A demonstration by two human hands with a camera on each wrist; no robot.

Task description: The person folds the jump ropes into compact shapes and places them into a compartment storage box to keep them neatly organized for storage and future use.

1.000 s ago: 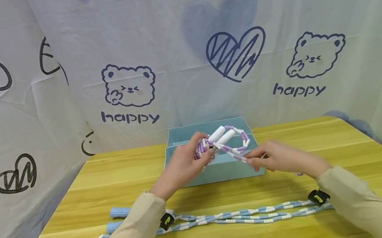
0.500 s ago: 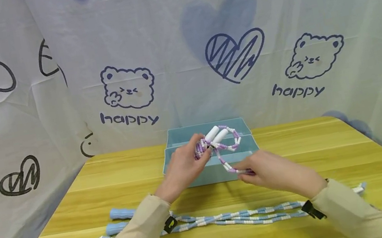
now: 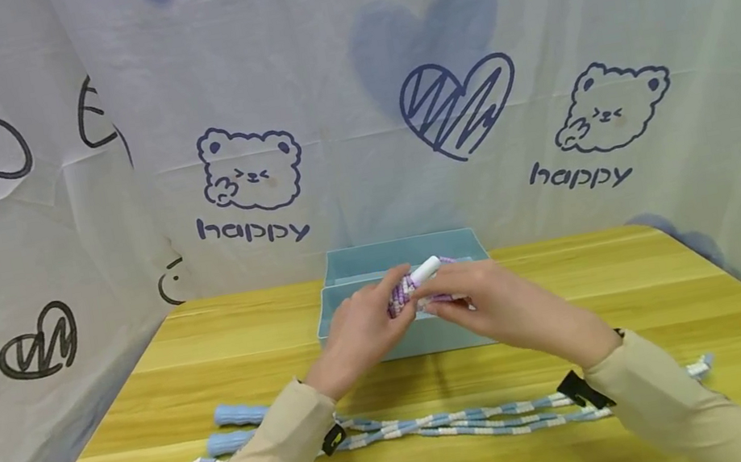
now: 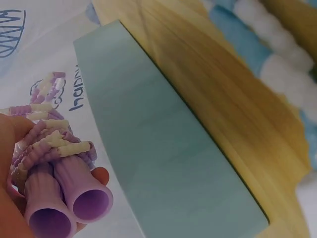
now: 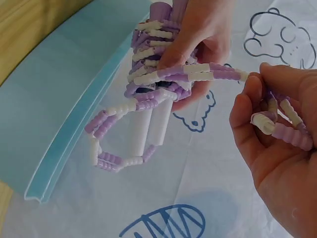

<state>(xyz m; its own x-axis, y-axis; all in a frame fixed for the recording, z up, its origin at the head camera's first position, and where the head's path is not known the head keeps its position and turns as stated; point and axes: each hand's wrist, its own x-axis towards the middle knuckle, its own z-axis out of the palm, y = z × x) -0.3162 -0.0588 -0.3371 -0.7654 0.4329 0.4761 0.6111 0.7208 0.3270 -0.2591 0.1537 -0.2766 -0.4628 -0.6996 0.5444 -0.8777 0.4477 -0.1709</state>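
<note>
My left hand (image 3: 361, 331) grips a purple-and-white beaded jump rope (image 5: 111, 106) by its two purple handles (image 4: 84, 191), held together side by side. Cord is wound in several turns round the handles, and white handle ends (image 5: 141, 130) stick out past the windings beside a loose loop. With thumb and fingers my right hand (image 3: 516, 309) pinches a doubled stretch of the cord, drawn from the bundle in the right wrist view; more beads lie in its palm. Both hands are close together over the front of a light blue box (image 3: 457, 336).
A blue-and-white beaded jump rope (image 3: 475, 415) lies stretched across the wooden table (image 3: 687, 317) below my forearms, its blue handles (image 3: 229, 442) at the left. The box stands near the back edge, before a printed cloth (image 3: 356, 143).
My right hand has moved left and up with the cord, from beside the box to right against the bundle. The left hand keeps hold of the handles, almost in place.
</note>
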